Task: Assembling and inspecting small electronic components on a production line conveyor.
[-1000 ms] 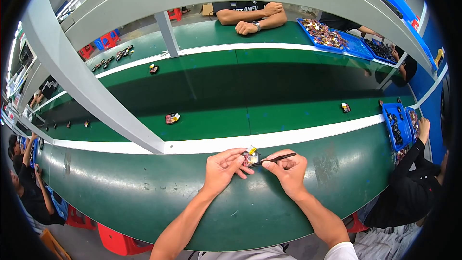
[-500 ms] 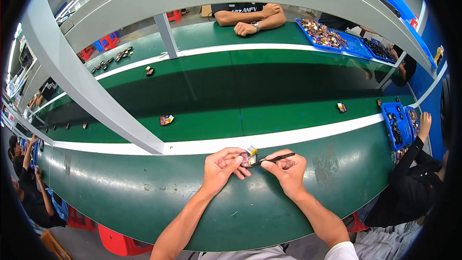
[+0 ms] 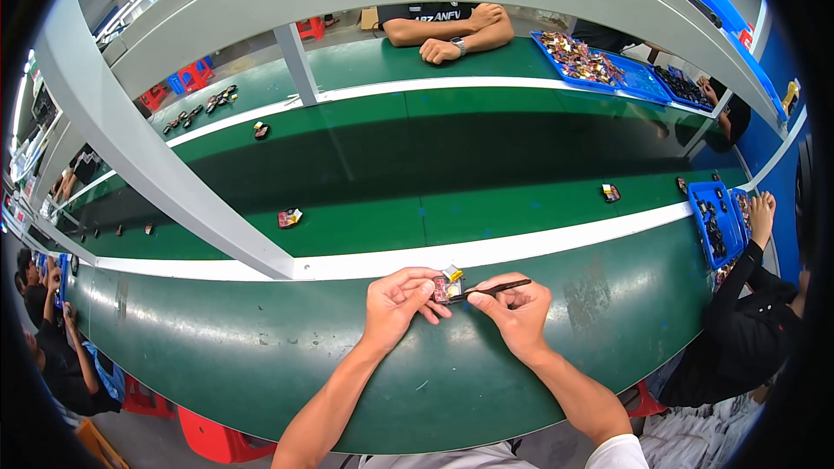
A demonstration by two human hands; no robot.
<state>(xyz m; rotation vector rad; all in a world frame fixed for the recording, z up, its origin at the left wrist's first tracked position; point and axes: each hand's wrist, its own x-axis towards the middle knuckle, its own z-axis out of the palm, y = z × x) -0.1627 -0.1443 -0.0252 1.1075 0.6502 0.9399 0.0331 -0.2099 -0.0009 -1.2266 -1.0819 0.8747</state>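
Above the green worktable, my left hand pinches a small black electronic housing with a reddish circuit board between thumb and fingers. A silver-and-yellow piece, like a small battery pouch, stands up at the housing's far edge. My right hand is closed around slim black tweezers, held nearly level. Their tip reaches the housing's right side; whether it grips anything there is too small to tell.
A green conveyor belt beyond a white rail carries similar units, among them one unit at left and another at right. A grey post rises at left. Blue trays hold parts beside a co-worker at right. Another person's arms rest opposite.
The units on the near and far belt have shifted slightly left. My hands keep nearly the same place, with the tweezers still at the housing. The right co-worker's hand has lowered slightly.
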